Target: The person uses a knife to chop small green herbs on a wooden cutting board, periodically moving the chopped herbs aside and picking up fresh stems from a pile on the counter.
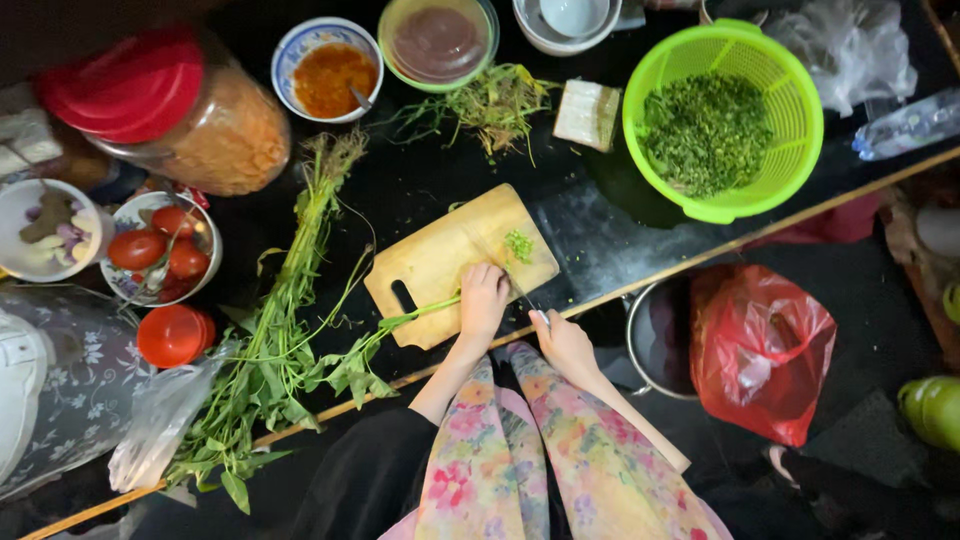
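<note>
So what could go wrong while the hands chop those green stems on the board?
The left hand presses the stems close to the knife in the right hand, so fingertips could get nicked. The cutting board sits near the table edge and might slide. The chopped pile could scatter off it.

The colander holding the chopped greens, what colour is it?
Bright lime green. The colander shows best in the head view, at upper right, beyond the wooden cutting board.

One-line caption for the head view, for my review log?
Left hand pins leafy green stems on a wooden cutting board; right hand holds a knife beside a lime-green plastic colander of chopped greens.
</note>
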